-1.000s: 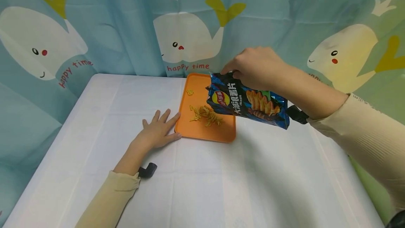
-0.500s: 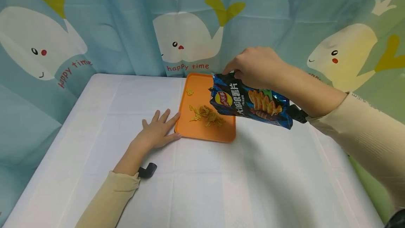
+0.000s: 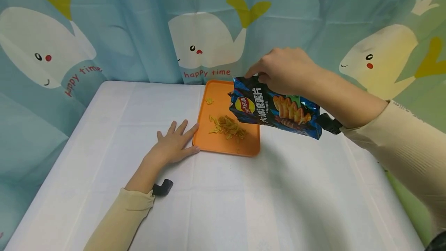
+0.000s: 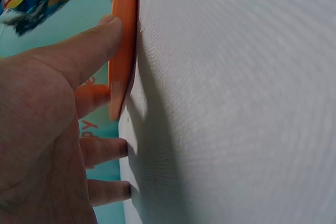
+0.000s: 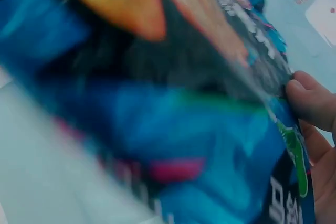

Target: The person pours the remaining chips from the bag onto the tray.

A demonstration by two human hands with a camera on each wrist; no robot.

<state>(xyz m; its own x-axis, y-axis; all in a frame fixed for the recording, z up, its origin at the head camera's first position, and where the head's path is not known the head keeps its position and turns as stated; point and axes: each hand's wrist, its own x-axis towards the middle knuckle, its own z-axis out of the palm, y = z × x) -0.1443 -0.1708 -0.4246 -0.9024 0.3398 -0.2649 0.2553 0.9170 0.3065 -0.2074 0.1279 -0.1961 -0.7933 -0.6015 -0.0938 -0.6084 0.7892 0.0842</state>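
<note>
My right hand pinches the upper edge of a blue and black potato chip bag, tipped on its side with its left end over the orange tray. In the right wrist view, thumb and fingers close on the edge of the bag. A pile of yellow chips lies on the tray below the bag's left end, and a small bit of chip lies farther back. My left hand is spread on the table, its thumb and index finger touching the tray's left edge; the left wrist view shows the thumb against the rim.
A white cloth covers the table. Behind it hangs a blue-green curtain printed with whales, close to the tray's far edge. Black wrist cameras sit at the left wrist and right wrist.
The right hand and bag have shifted slightly, now a little higher than half a second ago. More chip pieces show at the pile's right and front. The left hand has stayed in place.
</note>
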